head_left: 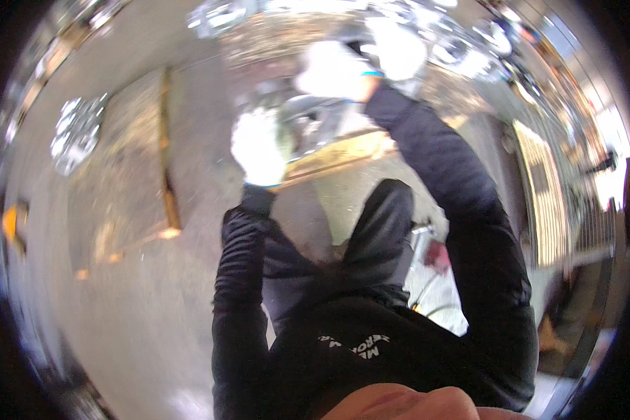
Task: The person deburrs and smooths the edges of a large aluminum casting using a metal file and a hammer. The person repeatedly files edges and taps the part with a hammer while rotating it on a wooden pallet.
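My left hand (pixel 259 145), in a white glove, is at the left end of a shiny metal part (pixel 318 120) above the near edge of a wooden pallet (pixel 339 152). Whether it grips the part or only touches it, I cannot tell, as motion smears the fingers. My right hand (pixel 334 70), also white-gloved, is farther away and to the right, over the far side of that part. Its fingers are blurred too. A bright white shape (pixel 397 52) lies just beyond the right wrist; its kind is washed out.
Many shiny metal pieces (pixel 462 52) crowd the far right. Another wooden board or pallet (pixel 122 161) lies on the floor to the left, with a heap of silvery pieces (pixel 78 133) at its far left. A slatted wooden pallet (pixel 541 192) stands at the right.
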Motion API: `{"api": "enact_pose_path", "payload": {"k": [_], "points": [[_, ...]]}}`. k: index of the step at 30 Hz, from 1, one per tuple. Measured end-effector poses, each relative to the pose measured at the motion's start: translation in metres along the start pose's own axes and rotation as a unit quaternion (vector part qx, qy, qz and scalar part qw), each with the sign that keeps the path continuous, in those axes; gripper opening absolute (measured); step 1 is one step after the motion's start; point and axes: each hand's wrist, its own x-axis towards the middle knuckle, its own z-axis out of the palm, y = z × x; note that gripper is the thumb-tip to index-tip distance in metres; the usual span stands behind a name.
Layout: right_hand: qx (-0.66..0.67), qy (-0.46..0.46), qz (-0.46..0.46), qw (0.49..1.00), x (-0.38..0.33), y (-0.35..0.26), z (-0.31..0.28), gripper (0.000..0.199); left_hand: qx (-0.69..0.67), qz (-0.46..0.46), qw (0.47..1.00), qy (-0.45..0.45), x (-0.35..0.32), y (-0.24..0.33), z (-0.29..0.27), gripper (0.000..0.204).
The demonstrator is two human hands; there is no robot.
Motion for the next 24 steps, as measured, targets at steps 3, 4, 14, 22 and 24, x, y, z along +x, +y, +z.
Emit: {"api": "enact_pose_path", "payload": {"k": [3,4,14,22,24], "points": [[0.016,0.057,0.133,0.989,-0.002,-0.017,-0.012,0.026,-0.106,-0.069,0.992,-0.025,0.013,0.007,0.001,0.051],[0.093,0.056,0.141,0.984,0.002,-0.02,-0.016,0.026,-0.099,-0.065,0.993,-0.003,0.018,0.009,0.0,0.049],[0.147,0.027,0.165,0.975,0.008,-0.033,-0.014,0.028,-0.112,-0.068,0.991,-0.01,0.021,0.007,0.003,0.045],[0.102,-0.098,0.117,0.983,0.038,-0.029,-0.05,0.024,-0.114,-0.111,0.986,-0.053,0.012,0.008,-0.025,0.064],[0.132,-0.108,0.069,0.983,0.042,-0.03,-0.048,0.024,-0.115,-0.15,0.981,-0.036,0.001,0.006,-0.032,0.066]]}}
